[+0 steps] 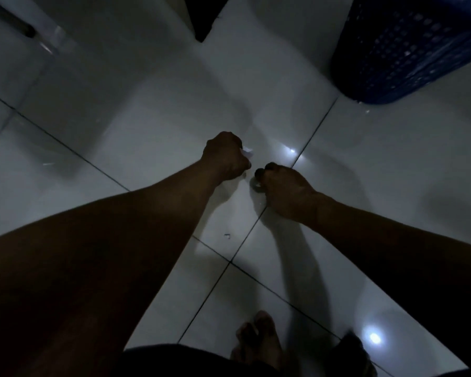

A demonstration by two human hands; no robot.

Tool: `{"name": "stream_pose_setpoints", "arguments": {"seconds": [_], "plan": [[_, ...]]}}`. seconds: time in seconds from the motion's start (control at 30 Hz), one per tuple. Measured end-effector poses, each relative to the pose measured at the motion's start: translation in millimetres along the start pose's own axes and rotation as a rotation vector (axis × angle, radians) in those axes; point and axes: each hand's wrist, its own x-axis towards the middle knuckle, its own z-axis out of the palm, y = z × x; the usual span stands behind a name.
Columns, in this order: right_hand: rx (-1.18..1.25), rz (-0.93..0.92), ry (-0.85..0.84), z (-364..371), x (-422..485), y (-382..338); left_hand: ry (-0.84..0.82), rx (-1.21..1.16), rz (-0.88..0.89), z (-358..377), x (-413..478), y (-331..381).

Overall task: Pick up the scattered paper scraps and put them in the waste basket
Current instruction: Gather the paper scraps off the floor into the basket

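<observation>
In dim light, my left hand is curled into a fist over the white tiled floor, with white paper scraps showing between its fingers. Just to its right, my right hand is low at the floor, its fingertips pinched over a small pale scrap. One tiny scrap lies on the tile nearer to me. The blue perforated waste basket stands at the upper right, well apart from both hands.
The white tiled floor has dark grout lines and bright light reflections. A dark object sits at the top centre and a pale fixture at the upper left. My bare foot shows at the bottom.
</observation>
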Motion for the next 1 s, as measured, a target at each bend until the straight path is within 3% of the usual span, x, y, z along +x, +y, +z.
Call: {"name": "stream_pose_setpoints", "arguments": {"seconds": [0.1,0.3,0.67,0.87,1.0], "plan": [[0.175,0.126,0.089,-6.9,-8.6,23.1,0.034,-0.052,0.033,-0.6,0.4,22.3],[0.455,0.253,0.480,-58.1,-30.2,54.4,0.039,-0.286,0.076,-13.8,-3.1,78.8],[0.418,0.215,0.994,-192.3,-87.4,59.9,0.309,-0.414,0.327,-61.4,-35.7,197.8],[0.262,0.333,0.984,-255.5,-89.2,112.1,0.291,-0.377,0.417,-70.1,-38.6,259.7],[0.330,0.381,1.000,-266.8,-88.2,128.5,0.266,-0.336,0.409,-64.7,-36.2,282.0]]}}
